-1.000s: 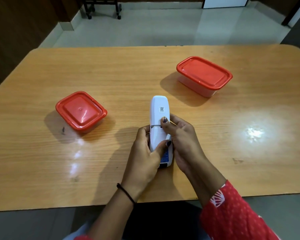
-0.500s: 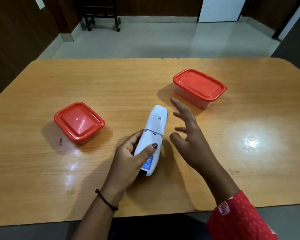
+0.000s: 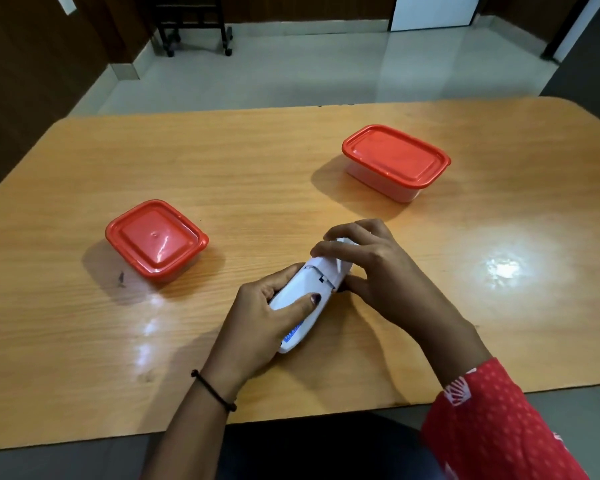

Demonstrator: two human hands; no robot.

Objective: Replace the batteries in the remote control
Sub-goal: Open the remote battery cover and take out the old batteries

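A white remote control lies face down and slanted on the wooden table, near the front edge. My left hand wraps around its lower half, thumb pressed on the back cover. My right hand grips the far end, fingers curled over the top and hiding it. A seam with a small notch shows across the remote's back between my hands. No batteries are visible.
A square red-lidded container sits to the left. A rectangular clear container with a red lid stands at the back right. Beyond the table is tiled floor with a dark wheeled stand.
My right hand, hovering open half a second ago, has come down onto the far end of the remote. The remote has tilted further to the right in my left hand.
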